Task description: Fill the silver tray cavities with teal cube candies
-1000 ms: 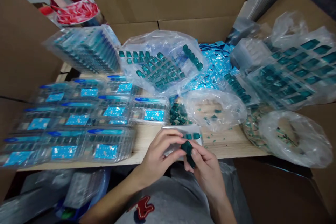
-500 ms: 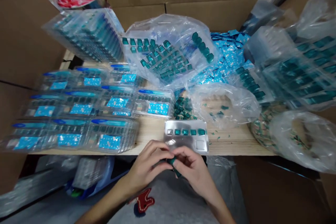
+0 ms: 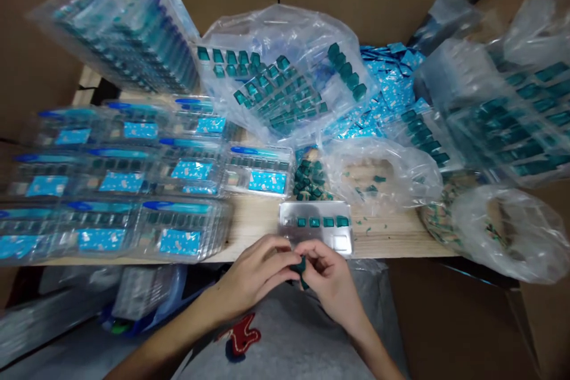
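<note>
Pinched between my left hand (image 3: pixel 266 267) and my right hand (image 3: pixel 326 273) is a small dark green translucent piece (image 3: pixel 301 267), partly covered by the fingers. Both hands are closed on it, fingertips almost meeting, just off the table's front edge. Right behind them lies a clear plastic tray (image 3: pixel 289 211) with green cube-like pieces (image 3: pixel 314 222) in a row of its wells; the leftmost well shows no green. Behind the tray is a heap of loose green pieces (image 3: pixel 310 179).
Stacked clear packs (image 3: pixel 180 231) with blue pens and blue patterned packets cover the left. A plastic bag (image 3: pixel 285 29) with rows of green pieces lies at the back, beside a pile of blue packets (image 3: pixel 392 83). Two rolled-down clear bags (image 3: pixel 414 181) with green scraps stand right.
My view has shifted slightly, so the packs at left appear further left. Both hands stay together, and the green piece has turned a little between the fingers.
</note>
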### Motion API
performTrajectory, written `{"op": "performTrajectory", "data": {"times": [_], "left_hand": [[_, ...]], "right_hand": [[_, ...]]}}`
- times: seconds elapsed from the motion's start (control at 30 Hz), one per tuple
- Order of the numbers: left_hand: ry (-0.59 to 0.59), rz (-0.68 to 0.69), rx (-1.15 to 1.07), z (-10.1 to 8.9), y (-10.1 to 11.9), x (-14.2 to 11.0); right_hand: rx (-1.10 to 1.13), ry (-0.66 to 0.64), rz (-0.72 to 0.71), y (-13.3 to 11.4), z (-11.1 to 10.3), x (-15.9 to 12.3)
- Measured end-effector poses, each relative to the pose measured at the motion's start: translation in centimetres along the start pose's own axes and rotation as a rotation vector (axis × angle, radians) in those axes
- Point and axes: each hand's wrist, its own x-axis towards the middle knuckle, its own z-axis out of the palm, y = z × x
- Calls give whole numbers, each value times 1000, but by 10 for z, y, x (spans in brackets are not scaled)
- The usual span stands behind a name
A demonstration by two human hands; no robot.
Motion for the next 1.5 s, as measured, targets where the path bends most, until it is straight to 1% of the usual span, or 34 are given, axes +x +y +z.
{"op": "performTrajectory", "data": {"times": [0.07, 0.1, 0.17, 0.23, 0.3, 0.37, 0.4, 0.47, 0.5, 0.6, 0.63, 0.67, 0.73, 0.8, 0.87, 0.93, 1.03, 1.1, 1.13, 1.17, 1.23, 1.3, 1.33, 1.4, 1.5], "left_hand": [[61, -24, -47, 2, -2, 2], [101, -63, -115, 3, -3, 3], [191, -226, -343, 4, -4, 6], [259, -430, -648, 3, -3, 9], [261, -562, -933, 0, -2, 12], [216, -607, -1123, -2, -1, 15], [196, -619, -1170, -3, 0, 16], [200, -645, -1163, -6, 0, 18], [226, -657, -1109, -8, -1, 18], [312, -708, -829, -13, -6, 15], [315, -720, -767, -14, -9, 14], [305, -726, -752, -16, -11, 12], [278, -723, -852, -17, -13, 10], [269, -712, -998, -17, -12, 10], [252, -708, -1100, -16, -5, 14], [212, -681, -1164, -15, 3, 19], [156, -590, -1233, -16, 14, 24], [156, -524, -1175, -17, 15, 24], [177, -506, -1071, -18, 12, 23], [207, -495, -909, -19, 8, 21], [257, -454, -486, -20, -3, 17], [240, -369, -129, -18, -16, 12], [202, -321, -20, -16, -21, 10], [114, -248, 82, -9, -28, 8], [32, -192, 116, 3, -32, 9]], "right_hand": [[-5, -16, 16, -4, 0, 2], [-9, -18, 17, -7, -2, 3], [-23, 12, -11, -14, -6, 4], [-39, 78, -63, -21, -13, 5], [-51, 155, -114, -27, -21, 9], [-38, 212, -133, -30, -28, 15], [-9, 233, -134, -30, -30, 18], [94, 262, -126, -30, -33, 26], [156, 269, -114, -30, -34, 29], [289, 265, -49, -31, -38, 34], [307, 259, -25, -31, -41, 34], [311, 258, -12, -31, -43, 32], [288, 278, -26, -31, -47, 26], [239, 309, -93, -31, -49, 20], [195, 318, -173, -31, -48, 14], [173, 299, -217, -31, -44, 10], [175, 264, -215, -29, -38, 8], [194, 256, -202, -28, -35, 9], [203, 257, -195, -27, -35, 10], [209, 261, -189, -26, -36, 10], [210, 280, -185, -25, -38, 11], [201, 309, -186, -25, -42, 11], [194, 322, -187, -24, -44, 11], [181, 334, -189, -22, -47, 11], [152, 336, -199, -18, -50, 10]]}}
